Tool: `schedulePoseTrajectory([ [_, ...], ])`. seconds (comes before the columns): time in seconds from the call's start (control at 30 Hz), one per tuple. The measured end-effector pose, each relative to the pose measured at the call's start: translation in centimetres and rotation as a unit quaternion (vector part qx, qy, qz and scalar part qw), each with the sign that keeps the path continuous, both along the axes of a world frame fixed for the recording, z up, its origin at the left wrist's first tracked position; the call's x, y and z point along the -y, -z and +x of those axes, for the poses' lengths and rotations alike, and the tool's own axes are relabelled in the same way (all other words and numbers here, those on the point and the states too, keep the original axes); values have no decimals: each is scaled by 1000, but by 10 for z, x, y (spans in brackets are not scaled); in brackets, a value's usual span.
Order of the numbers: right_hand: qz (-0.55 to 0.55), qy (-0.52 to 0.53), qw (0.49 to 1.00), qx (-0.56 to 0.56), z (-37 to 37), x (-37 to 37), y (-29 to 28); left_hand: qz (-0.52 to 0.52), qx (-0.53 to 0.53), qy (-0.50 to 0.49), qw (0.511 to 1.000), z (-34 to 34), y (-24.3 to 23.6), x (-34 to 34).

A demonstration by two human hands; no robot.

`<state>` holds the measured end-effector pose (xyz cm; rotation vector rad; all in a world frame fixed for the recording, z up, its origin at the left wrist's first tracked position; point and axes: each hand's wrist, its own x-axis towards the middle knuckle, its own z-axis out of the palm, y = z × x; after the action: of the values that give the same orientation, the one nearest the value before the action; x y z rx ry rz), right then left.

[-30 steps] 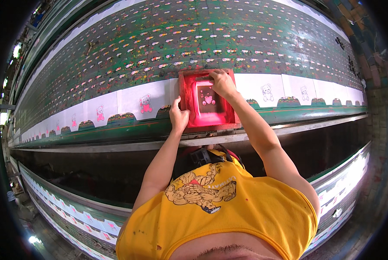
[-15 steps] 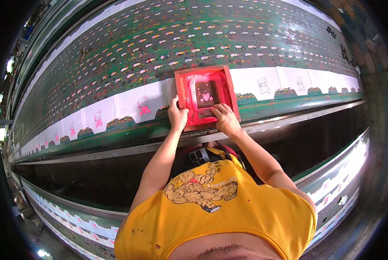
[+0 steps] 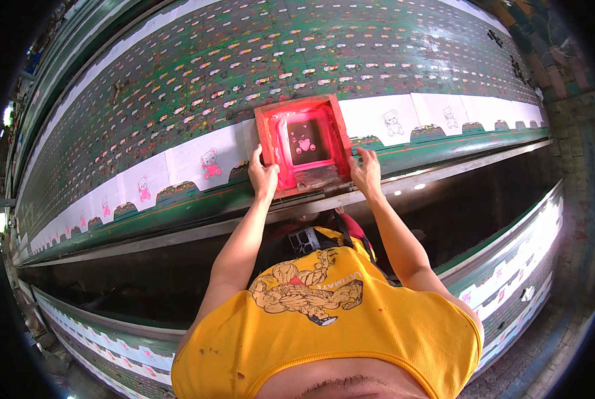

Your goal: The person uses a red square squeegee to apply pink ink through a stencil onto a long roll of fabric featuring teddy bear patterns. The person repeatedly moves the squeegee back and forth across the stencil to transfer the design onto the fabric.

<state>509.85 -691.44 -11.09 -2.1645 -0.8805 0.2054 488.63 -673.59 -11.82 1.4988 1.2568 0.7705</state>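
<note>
A screen-printing frame (image 3: 336, 120) with a red-stained wooden border lies over the row of white fabric pieces at the table's near edge. Its mesh shows a small pink heart-and-paws design. Inside its near end rests a dark, flat squeegee (image 3: 317, 177), with neither hand on it. On the left border my left hand (image 3: 263, 175) is closed, thumb toward the inside. At the right border my right hand (image 3: 366, 174) has its fingers curled by the edge, seemingly gripping it; the exact contact is hard to see. Left of the frame, a bear print (image 3: 211, 163) carries pink; to the right, another bear print (image 3: 392, 123) is outline only.
The long green printing table (image 3: 271, 60) is speckled with rows of small coloured marks. A metal rail (image 3: 430, 178) runs along its near edge. Behind me stands another table (image 3: 510, 282) with printed white pieces. A brick-paved aisle (image 3: 577, 153) lies at the right.
My right hand has let go of the squeegee and moved right to the frame's right border. My left hand stays on the left border. The whole view has shifted slightly.
</note>
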Motion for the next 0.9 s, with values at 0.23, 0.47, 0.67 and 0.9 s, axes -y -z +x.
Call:
schedulePoseTrajectory([
  [0.23,3,11,984,-179,32,18,2,101,78,6,992,27,12,6],
  [0.47,3,11,989,-149,140,70,-12,66,129,-5,989,138,14,59],
  [0.67,-19,7,991,-131,226,108,-12,55,102,-23,993,220,20,110],
  [0.9,-35,-6,986,-163,267,135,-3,-26,71,-31,997,254,18,135],
])
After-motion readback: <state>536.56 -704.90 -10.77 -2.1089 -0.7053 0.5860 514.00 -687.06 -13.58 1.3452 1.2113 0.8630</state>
